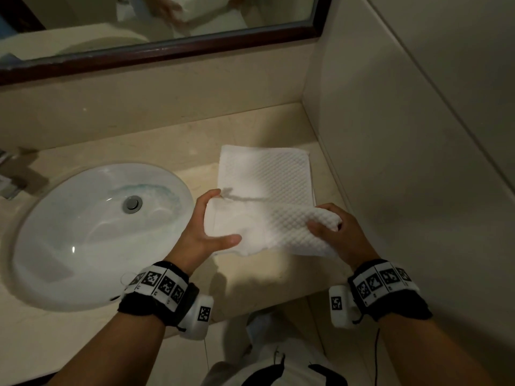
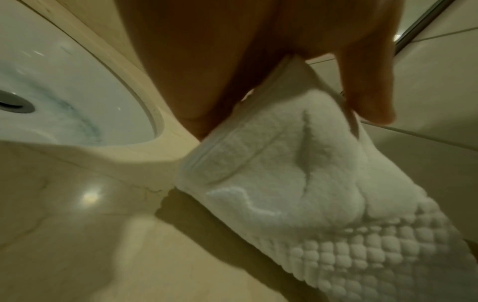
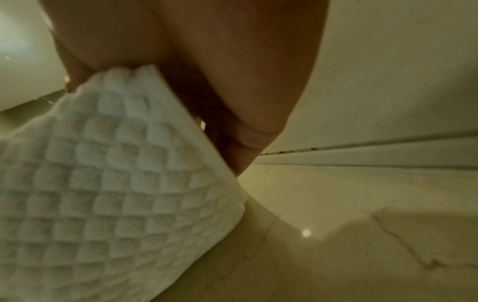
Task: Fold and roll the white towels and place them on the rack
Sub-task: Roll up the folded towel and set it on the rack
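A white waffle-textured towel (image 1: 267, 190) lies folded on the beige counter (image 1: 172, 146), right of the sink. Its near end is lifted and turned over toward the far end. My left hand (image 1: 214, 221) grips the left side of that lifted part, thumb below and fingers above. My right hand (image 1: 334, 229) pinches the right side of it, with cloth bunched over the fingers. In the left wrist view the towel (image 2: 297, 173) hangs from my fingers (image 2: 367, 81) above the counter. The right wrist view shows the towel (image 3: 108, 183) held under my palm. No rack is in view.
A white oval sink (image 1: 97, 232) with a metal drain (image 1: 132, 204) sits left of the towel. A faucet (image 1: 14, 174) stands at the far left. A dark-framed mirror (image 1: 167, 48) hangs behind. A tiled wall (image 1: 404, 135) closes off the counter on the right.
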`<state>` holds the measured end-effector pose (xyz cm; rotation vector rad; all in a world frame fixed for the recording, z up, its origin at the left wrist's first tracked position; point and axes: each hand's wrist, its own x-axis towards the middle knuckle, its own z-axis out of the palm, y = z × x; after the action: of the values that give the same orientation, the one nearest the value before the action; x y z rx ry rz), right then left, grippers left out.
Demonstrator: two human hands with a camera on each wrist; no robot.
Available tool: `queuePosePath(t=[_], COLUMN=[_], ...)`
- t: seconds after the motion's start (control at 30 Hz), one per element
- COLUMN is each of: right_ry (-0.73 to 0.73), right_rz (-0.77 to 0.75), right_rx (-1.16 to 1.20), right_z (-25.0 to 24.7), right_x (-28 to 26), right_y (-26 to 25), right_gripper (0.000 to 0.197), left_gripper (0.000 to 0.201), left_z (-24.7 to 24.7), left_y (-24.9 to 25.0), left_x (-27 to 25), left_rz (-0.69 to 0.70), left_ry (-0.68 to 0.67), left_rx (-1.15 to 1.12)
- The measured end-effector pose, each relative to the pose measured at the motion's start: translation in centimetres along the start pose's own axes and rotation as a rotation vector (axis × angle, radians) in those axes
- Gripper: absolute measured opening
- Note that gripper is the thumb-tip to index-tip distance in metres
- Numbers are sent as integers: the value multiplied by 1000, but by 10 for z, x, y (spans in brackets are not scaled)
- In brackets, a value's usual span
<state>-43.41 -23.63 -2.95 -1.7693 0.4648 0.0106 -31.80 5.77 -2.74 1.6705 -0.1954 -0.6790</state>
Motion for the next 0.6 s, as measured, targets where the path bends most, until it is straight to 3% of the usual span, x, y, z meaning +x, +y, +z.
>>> queuePosePath(t=[0.07,0.2,0.33,0.5,0.6], right_ry=[35,50,9,-96,-162], right_rz=[28,97,102,48,9], right_rx=[53,99,159,235,228], right_z=[1,5,5,-1,-3], right_x=[3,8,9,12,16], right_y=[0,-4,-7,-5,-5], right_gripper=[42,39,70,114,121], left_gripper=[93,75,58,15,29], left_z=[-1,-1,1,4,1], left_y=[2,5,5,11,14], left_x=[0,5,10,18,26], left_rz=[-7,-38,-92,-197,-253], left_ry=[-20,97,176,300,341], left_rx=[19,-42,-44,-9,60])
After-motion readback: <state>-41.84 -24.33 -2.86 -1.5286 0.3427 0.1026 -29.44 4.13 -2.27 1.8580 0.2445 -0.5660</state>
